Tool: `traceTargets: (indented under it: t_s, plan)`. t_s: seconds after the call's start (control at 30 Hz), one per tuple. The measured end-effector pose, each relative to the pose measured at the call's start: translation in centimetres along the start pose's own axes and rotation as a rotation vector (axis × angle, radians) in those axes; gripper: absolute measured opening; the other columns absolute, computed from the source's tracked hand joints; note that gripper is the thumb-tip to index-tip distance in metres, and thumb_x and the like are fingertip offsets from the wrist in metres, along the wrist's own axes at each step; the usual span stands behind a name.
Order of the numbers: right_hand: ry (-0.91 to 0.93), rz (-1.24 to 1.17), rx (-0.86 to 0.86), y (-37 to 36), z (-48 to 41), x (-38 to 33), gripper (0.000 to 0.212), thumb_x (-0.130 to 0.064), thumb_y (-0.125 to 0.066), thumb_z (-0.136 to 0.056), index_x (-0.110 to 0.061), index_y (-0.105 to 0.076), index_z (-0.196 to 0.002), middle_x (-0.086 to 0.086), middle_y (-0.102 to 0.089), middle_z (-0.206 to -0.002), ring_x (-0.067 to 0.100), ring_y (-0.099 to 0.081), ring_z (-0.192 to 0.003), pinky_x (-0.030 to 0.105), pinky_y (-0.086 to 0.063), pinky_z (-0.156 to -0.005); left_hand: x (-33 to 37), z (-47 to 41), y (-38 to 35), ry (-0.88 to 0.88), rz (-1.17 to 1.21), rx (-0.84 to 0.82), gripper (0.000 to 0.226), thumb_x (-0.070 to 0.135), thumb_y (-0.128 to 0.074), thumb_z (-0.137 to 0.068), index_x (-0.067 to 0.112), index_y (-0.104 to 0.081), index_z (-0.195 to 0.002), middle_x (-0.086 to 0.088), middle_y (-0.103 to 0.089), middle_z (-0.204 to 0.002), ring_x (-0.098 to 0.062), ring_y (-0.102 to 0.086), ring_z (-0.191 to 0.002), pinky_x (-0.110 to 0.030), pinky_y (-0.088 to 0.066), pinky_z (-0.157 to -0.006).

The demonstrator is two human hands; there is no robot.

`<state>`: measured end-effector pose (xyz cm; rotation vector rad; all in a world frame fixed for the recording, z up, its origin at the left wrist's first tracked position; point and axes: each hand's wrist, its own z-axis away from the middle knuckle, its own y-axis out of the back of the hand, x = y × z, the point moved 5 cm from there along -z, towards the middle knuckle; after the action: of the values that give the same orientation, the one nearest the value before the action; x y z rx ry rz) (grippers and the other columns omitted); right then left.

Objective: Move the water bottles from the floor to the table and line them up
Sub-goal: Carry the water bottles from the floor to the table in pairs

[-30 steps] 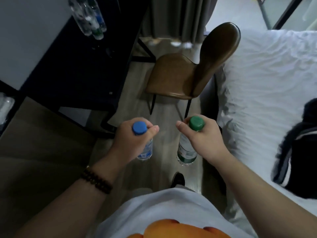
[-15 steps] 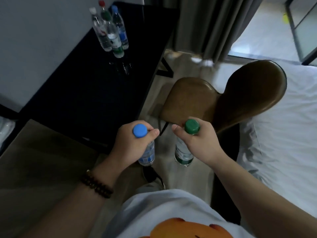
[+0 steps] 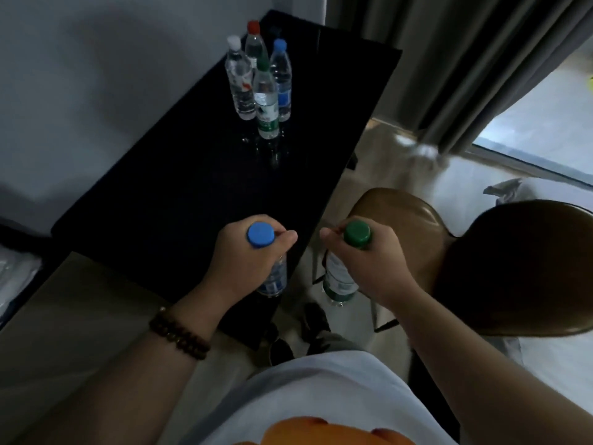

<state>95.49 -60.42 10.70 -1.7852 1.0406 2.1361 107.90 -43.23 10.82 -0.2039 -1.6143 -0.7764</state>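
my left grip (image 3: 244, 263) is clamped round the neck of the blue-capped bottle (image 3: 260, 234) and my right grip (image 3: 369, 263) round the green-capped bottle (image 3: 339, 279), both hanging upright so they can go down on their bases. the blue one is by the near edge of the table (image 3: 192, 187), the green one over the floor (image 3: 382, 146) beside the chair (image 3: 404, 226); four bottles (image 3: 264, 91) stand bunched at the far end, where i judge these belong.

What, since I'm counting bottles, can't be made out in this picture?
Head view:
- Held blue-capped bottle: the left hand's grip hides its upper body.
- Held green-capped bottle: likewise hidden by the right hand.
- Red-capped bottle on the table: lower part behind nearer bottles.
- Pale shape by the curtain: too blurred to identify.
- All labels: too blurred to read.
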Motion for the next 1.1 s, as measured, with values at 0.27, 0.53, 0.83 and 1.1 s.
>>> traceTargets:
  t_s: [0.27, 0.53, 0.83, 1.1]
  plan:
    - [0.065, -0.011, -0.257, -6.9, -12.3, -2.6, 0.024, -0.041, -0.077, -0.088, -0.023, -0.069, -0.075, -0.001, -0.068, -0.071, 0.013, -0.065, -0.066, 0.012, -0.048, -0.055, -3.0, -5.9, 5.9, 0.148, -0.068, 0.248, 0.019, 0.033, -0.079, -0.085, 0.019, -0.071, -0.075, 0.007, -0.07, -0.075, -0.009, -0.068, -0.075, -0.023, -0.056, -0.065]
    - [0.08, -0.027, -0.552, -13.0, -26.7, -2.7, 0.022, -0.04, -0.078, -0.088, -0.021, -0.07, -0.08, -0.006, -0.07, -0.077, 0.008, -0.067, -0.073, 0.017, -0.053, -0.061, -5.5, -15.6, 9.9, 0.374, -0.113, 0.6, 0.018, 0.04, -0.077, -0.085, 0.028, -0.068, -0.075, 0.015, -0.069, -0.079, 0.002, -0.065, -0.074, -0.019, -0.049, -0.066]
    - [0.203, -0.008, -0.888, -18.7, -39.6, -4.9, 0.03, -0.033, -0.078, -0.09, -0.004, -0.07, -0.093, 0.002, -0.064, -0.073, 0.007, -0.059, -0.069, 0.022, -0.05, -0.064, -10.0, -28.2, 11.6, 0.427, -0.058, 0.742, 0.02, 0.042, -0.077, -0.086, 0.03, -0.066, -0.074, 0.013, -0.068, -0.075, -0.001, -0.065, -0.071, -0.023, -0.056, -0.07]
    - [0.26, -0.016, -0.947, -21.7, -43.7, -5.4, 0.026, -0.025, -0.078, -0.09, 0.0, -0.07, -0.094, -0.001, -0.067, -0.077, 0.002, -0.061, -0.069, 0.013, -0.047, -0.063, -11.0, -36.1, 12.6, 0.377, -0.061, 0.642, 0.03, 0.038, -0.074, -0.091, 0.024, -0.061, -0.068, 0.007, -0.062, -0.068, -0.007, -0.057, -0.064, -0.029, -0.049, -0.063]
